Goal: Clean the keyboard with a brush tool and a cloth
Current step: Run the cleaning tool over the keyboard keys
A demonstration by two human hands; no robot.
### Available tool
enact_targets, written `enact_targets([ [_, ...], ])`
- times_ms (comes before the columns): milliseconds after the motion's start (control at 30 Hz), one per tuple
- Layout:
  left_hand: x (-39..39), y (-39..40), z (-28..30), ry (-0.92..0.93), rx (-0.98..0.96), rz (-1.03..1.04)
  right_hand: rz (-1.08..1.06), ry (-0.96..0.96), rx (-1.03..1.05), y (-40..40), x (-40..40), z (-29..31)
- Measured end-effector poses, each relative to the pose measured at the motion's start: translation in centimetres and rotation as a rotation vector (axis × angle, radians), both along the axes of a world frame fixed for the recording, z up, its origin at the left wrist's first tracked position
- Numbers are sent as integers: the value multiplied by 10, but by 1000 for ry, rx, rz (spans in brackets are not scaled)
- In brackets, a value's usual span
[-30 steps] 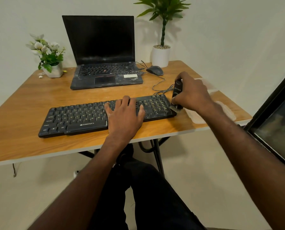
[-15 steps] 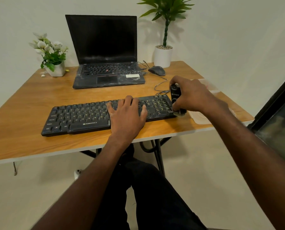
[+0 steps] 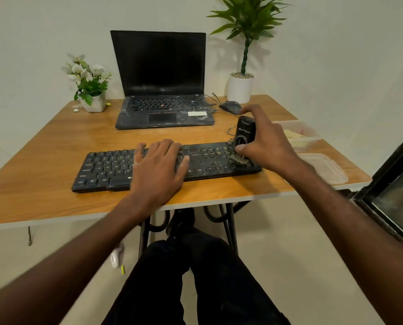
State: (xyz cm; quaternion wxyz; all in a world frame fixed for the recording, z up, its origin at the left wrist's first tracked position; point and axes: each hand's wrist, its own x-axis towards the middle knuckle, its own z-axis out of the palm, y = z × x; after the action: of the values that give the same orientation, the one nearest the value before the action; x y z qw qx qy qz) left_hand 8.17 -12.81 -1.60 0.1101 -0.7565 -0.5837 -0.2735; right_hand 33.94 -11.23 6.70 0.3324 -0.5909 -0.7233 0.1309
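- The left hand [image 3: 159, 167] lies flat, fingers spread, on the middle of the keyboard [image 3: 165, 165].
- The right hand [image 3: 265, 141] grips the brush tool [image 3: 243, 137] upright, bristles on the keyboard's right end.

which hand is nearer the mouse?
Right. The right hand grips the brush tool just in front of the mouse; the left hand lies flat on the keyboard, farther off.
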Motion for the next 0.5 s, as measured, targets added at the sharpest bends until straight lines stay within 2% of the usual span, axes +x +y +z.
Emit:
enact_targets([
  [133, -75, -13, 5, -51, 16, 104, 148, 47, -8, -8, -30, -14],
  [233, -134, -23, 7, -111, -51, 154, 212, 75, 30, -12, -50, -22],
  [300, -170, -30, 5, -197, -147, 125, 241, 116, 24, -15, -63, -25],
  [433, -199, -36, 6, -601, -471, 89, 328, 160, 9, -18, -100, -25],
  [500, -203, -29, 9, -589, -610, 60, 397, 191, 3, -17, -125, -24],
])
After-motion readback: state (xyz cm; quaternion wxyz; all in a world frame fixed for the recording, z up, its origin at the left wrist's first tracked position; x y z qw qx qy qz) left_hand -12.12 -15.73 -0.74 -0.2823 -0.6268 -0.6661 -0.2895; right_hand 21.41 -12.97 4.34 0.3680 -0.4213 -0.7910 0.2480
